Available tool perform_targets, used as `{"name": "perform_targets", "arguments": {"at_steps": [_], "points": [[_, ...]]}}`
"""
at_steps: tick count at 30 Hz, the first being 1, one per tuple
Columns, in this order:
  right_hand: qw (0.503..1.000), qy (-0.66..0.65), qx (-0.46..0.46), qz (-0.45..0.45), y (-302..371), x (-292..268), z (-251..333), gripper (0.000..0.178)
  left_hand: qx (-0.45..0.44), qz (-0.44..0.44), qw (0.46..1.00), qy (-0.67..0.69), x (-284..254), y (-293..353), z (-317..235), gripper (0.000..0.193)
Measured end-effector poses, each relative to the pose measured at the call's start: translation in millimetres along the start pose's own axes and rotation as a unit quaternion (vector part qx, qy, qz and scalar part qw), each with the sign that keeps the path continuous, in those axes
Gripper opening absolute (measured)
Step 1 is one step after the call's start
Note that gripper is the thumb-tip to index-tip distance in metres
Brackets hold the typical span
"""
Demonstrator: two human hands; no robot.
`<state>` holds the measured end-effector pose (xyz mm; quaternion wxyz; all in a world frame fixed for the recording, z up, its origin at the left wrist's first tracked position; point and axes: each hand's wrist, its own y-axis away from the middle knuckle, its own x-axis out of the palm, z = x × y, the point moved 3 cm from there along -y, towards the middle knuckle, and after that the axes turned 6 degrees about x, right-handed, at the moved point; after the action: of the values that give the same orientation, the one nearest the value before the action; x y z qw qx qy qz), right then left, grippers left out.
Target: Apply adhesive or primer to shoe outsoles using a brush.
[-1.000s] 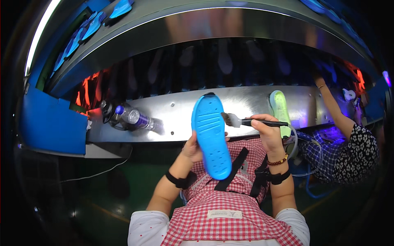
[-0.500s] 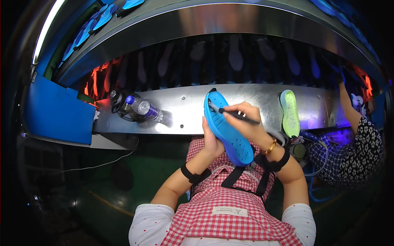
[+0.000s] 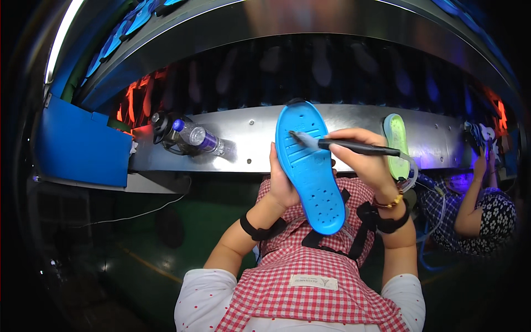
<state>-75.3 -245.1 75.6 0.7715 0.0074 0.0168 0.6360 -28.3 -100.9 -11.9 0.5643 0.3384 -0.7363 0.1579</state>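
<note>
A bright blue shoe sole [image 3: 312,169] is in my left hand [image 3: 281,180], whose fingers wrap its left edge and go out of sight beneath it. The sole's ridged, holed face is turned up, and its far end lies over the metal ledge. My right hand [image 3: 368,166] grips a black-handled brush [image 3: 384,150], with a pale tube running from the handle's rear. The dark bristle tip touches, or is just above, the ridges in the sole's far half. A yellow-green sole [image 3: 395,134] lies on the ledge beyond my right hand.
A clear bottle [image 3: 200,136] with a blue cap lies tilted beside a dark-lidded jug [image 3: 161,123] on the metal ledge [image 3: 243,133]. A blue panel [image 3: 83,144] stands at left. Dim soles fill the dark space behind the ledge. Another person [image 3: 487,218] works at far right.
The blue sole has tipped to show its face more fully. My right hand and brush have shifted right, the tip nearer the ridges. The other person's arm has drawn back from the rack.
</note>
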Motion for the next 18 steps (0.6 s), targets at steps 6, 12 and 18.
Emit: {"name": "perform_targets", "arguments": {"at_steps": [6,12,18], "points": [[0.982,-0.014,-0.017,0.188,18,12,5,0.021,0.009,0.059,0.998,-0.015,14,0,-12,0.087],[0.976,0.053,-0.076,0.196,16,12,-3,0.021,0.044,-0.011,0.998,-0.050,18,-1,-19,0.092],[0.995,0.010,0.062,0.080,12,-4,-7,0.021,0.150,-0.025,0.986,-0.075,25,-8,-26,0.099]]}}
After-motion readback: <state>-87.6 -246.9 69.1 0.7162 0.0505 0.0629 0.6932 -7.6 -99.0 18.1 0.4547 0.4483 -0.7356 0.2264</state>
